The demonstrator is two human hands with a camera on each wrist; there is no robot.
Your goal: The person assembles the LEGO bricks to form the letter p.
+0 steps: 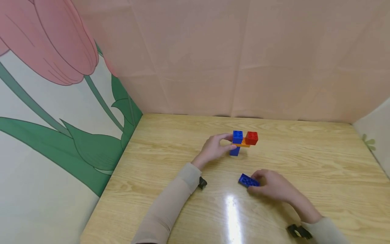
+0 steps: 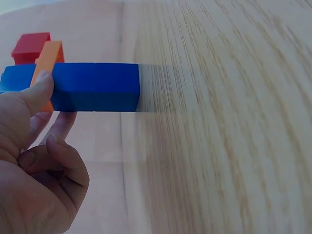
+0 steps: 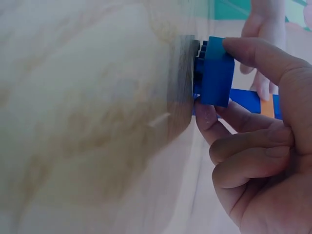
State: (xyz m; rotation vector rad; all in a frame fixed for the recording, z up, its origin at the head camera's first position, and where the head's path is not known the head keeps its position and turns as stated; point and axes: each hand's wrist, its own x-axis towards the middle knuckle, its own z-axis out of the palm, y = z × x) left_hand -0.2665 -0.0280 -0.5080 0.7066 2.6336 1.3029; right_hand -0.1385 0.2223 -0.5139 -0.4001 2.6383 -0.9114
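Note:
My left hand (image 1: 214,148) pinches a small stack of toy building bricks at its orange plate (image 2: 48,58). Below the plate is a blue column (image 2: 97,87), which stands upright on the table. On top sit a blue brick (image 1: 237,137) and a red brick (image 1: 252,138), side by side with a gap. Nearer the front, my right hand (image 1: 274,185) holds a separate blue brick (image 3: 218,73) by its sides between thumb and fingers. This brick is upside down, its hollow underside facing up and its studs toward the tabletop. Whether it touches the table I cannot tell.
The wooden table (image 1: 170,142) meets a pink cloth backdrop (image 1: 195,61) behind the stack. A tulip-printed panel (image 1: 76,135) borders the left side. Black wrist devices show under the left cuff (image 1: 202,183) and the right cuff (image 1: 298,231).

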